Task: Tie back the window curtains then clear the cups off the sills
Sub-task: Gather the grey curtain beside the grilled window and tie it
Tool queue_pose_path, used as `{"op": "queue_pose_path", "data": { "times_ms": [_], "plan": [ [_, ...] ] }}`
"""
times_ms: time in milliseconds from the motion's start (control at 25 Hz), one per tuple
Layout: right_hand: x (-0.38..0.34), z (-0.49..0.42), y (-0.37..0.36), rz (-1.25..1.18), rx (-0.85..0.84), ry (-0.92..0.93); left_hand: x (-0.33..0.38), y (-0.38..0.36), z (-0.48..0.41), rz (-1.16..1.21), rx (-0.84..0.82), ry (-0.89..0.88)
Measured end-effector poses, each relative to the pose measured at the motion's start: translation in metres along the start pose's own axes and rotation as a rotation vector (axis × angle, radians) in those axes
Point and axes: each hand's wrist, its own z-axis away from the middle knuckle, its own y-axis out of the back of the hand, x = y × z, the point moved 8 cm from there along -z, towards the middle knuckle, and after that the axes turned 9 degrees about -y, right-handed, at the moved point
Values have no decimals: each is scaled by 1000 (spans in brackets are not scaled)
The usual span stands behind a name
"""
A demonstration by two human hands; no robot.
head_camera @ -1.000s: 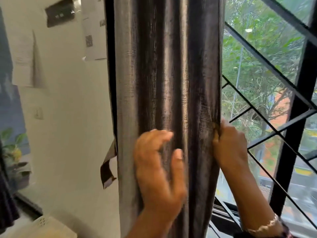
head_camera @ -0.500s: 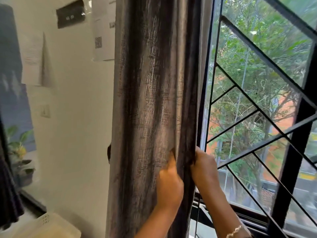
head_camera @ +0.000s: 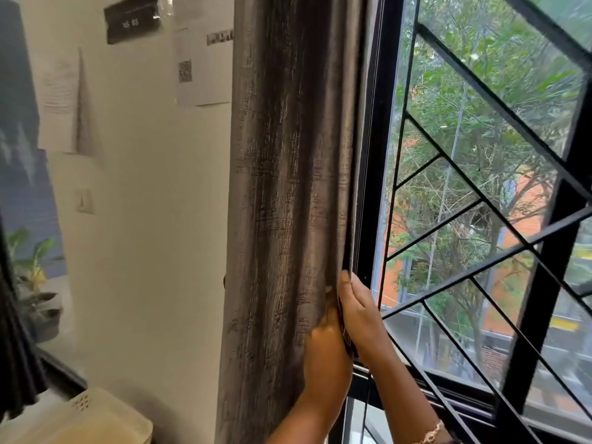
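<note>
A grey, streaked curtain [head_camera: 288, 187] hangs gathered in folds at the left side of the window. My left hand [head_camera: 325, 354] is pressed against the front of its right edge, fingers partly tucked into the fabric. My right hand [head_camera: 358, 312] holds the same edge from the window side, fingers lying along the hem. The two hands sit close together with the curtain's edge pinched between them. No cup or tie-back shows in this view.
A black window frame [head_camera: 378, 155] with diagonal grille bars [head_camera: 499, 104] fills the right, trees beyond the glass. Papers [head_camera: 205, 65] hang on the white wall at left. A cream plastic bin [head_camera: 93, 421] stands at bottom left, near a potted plant [head_camera: 35, 283].
The curtain has been drawn left into a tighter bundle, uncovering more window. My left hand moved from flat on the folds to the right edge, beside my right hand, and both dropped lower.
</note>
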Motion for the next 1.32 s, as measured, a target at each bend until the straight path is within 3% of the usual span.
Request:
{"op": "queue_pose_path", "data": {
  "times_ms": [80,200,320,440,560,680,800,960,1080,1320],
  "plan": [
    [6,1,-8,-52,-78,-3,-2,-4,3,-65,-7,-25],
    [3,2,7,69,133,37,0,-7,10,-78,-66,-62],
    [1,4,19,149,237,67,26,21,34,-254,132,-298],
    [4,2,29,260,299,91,52,58,54,-198,325,-421],
    [4,3,35,301,334,90,65,105,51,-203,545,-386],
    [-3,8,36,291,314,109,47,134,40,-143,689,-213],
    [-5,9,36,300,293,116,29,135,35,-17,657,-127],
    [-3,8,38,315,306,98,37,97,35,-135,493,-315],
    [-2,7,38,327,312,84,37,66,25,-137,397,-362],
    [1,-1,39,336,290,66,21,17,-2,-54,184,-272]
  ]
}}
